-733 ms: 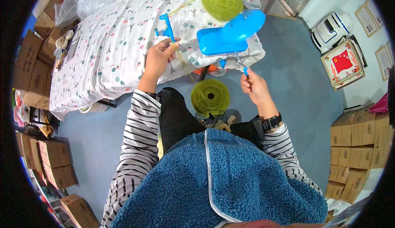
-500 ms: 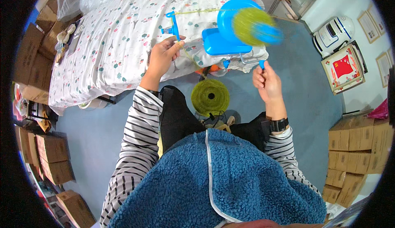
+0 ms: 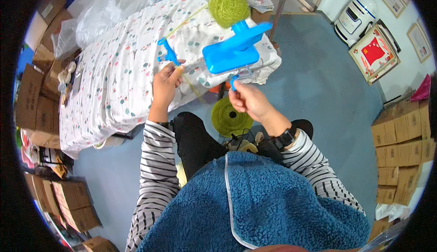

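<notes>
The patterned table [image 3: 118, 70] carried the blue yarn winder [image 3: 234, 51] at its near edge, a green yarn ball [image 3: 228, 7] on top. The left hand [image 3: 165, 84] pinched the yarn guide [image 3: 167, 54]; the right hand [image 3: 248, 101] gripped the crank handle [image 3: 235, 81].

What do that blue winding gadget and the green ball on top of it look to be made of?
The blue winder looks like moulded plastic: one even bright colour, smooth faces and a slight sheen. The green ball looks like wound yarn, soft and matt, with a fuzzy surface of fine strands; its fibre cannot be told. The right hand grips the crank, the left hand the strand guide.
</notes>
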A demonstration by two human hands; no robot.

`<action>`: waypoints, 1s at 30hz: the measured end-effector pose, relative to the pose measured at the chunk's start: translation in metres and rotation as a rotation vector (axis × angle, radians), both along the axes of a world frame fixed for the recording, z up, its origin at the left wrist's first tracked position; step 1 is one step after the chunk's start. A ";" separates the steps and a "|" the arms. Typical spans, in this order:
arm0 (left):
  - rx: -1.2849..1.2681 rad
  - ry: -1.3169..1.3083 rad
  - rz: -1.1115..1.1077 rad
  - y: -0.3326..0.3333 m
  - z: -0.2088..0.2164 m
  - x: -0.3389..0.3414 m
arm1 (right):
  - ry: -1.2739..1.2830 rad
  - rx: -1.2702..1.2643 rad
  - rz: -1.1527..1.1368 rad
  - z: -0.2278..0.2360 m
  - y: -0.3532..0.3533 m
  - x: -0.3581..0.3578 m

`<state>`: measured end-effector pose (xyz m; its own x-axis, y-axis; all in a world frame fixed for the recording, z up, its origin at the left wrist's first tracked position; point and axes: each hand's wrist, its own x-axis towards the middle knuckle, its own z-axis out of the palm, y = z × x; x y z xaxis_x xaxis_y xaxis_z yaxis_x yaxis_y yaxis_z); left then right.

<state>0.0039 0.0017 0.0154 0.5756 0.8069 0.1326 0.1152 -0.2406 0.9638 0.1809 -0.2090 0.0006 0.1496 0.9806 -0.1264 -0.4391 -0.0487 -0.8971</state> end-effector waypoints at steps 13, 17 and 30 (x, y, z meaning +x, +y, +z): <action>0.011 -0.008 -0.046 0.002 -0.001 -0.001 | 0.027 -0.170 -0.254 -0.050 -0.036 0.053; -0.006 0.006 -0.026 0.002 -0.002 -0.001 | 0.122 -0.134 -0.341 -0.019 -0.046 0.067; -0.005 -0.007 -0.019 -0.002 0.005 -0.005 | -0.012 -0.008 -0.113 0.030 -0.005 -0.002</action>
